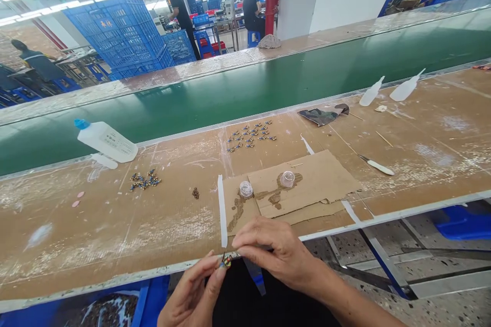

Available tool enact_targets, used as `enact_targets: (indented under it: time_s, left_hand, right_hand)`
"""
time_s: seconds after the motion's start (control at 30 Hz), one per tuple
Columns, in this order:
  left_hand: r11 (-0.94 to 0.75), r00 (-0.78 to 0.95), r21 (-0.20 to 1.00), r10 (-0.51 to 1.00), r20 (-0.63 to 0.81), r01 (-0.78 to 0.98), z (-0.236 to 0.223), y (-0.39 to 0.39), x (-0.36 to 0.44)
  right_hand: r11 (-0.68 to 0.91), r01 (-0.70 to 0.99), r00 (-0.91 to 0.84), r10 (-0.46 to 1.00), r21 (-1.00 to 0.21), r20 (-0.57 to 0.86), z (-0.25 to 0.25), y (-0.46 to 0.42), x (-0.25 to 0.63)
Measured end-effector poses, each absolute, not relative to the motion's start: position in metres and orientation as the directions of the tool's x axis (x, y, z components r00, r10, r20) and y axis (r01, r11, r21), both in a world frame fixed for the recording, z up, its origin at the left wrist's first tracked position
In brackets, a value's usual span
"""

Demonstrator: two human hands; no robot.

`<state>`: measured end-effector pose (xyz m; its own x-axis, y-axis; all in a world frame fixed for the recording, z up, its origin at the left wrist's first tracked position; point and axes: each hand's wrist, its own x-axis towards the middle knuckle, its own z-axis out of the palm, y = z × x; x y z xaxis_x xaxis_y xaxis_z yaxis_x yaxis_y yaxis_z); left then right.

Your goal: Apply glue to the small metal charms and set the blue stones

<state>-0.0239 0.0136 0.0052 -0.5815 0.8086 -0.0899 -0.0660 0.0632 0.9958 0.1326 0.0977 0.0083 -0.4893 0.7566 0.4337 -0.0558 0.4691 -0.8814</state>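
My left hand (197, 286) pinches a small blue-and-gold part (226, 261) between thumb and forefinger, just off the table's front edge. Closed in a pinch right beside that part, my right hand (270, 245) has its fingertips on something thin that I cannot make out. Beyond my hands, two small clear cups (246, 189) stand on wet-stained cardboard (318, 176). Similar blue-and-gold parts lie in a heap (144, 180) at the left and in spaced rows (250, 136) farther back. Between heap and cardboard sits a little pile of brown pieces (196, 193).
A white bottle with a blue cap (107, 139) lies at the left, near the green conveyor belt (215, 94). Rightward are a camouflage cloth (324, 114), a white-handled tool (379, 167) and two squeeze bottles (406, 87). Blue crates (118, 30) and several people are beyond the belt.
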Motion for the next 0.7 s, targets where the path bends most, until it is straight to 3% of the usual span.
enact_targets:
  time_s: [0.13, 0.3, 0.47, 0.7]
  left_hand:
    - [0.137, -0.504, 0.862, 0.762, -0.407, -0.489, -0.012, 0.028, -0.030]
    - [0.127, -0.351, 0.665, 0.768, -0.535, -0.736, -0.021, 0.034, -0.021]
    - [0.105, -0.244, 0.618, 0.858, -0.453, -0.779, -0.026, 0.030, -0.019]
    - [0.041, -0.165, 0.646, 0.952, -0.256, -0.762, -0.035, 0.030, -0.023]
  right_hand:
    - [0.346, -0.007, -0.401, 0.859, -0.938, 0.319, 0.011, 0.086, 0.125]
    - [0.235, -0.036, -0.386, 0.893, -0.971, 0.231, 0.008, 0.069, 0.110]
    - [0.363, -0.029, -0.346, 0.870, -0.931, 0.350, 0.006, 0.066, 0.105]
    - [0.450, -0.029, -0.314, 0.844, -0.893, 0.436, 0.001, 0.065, 0.104]
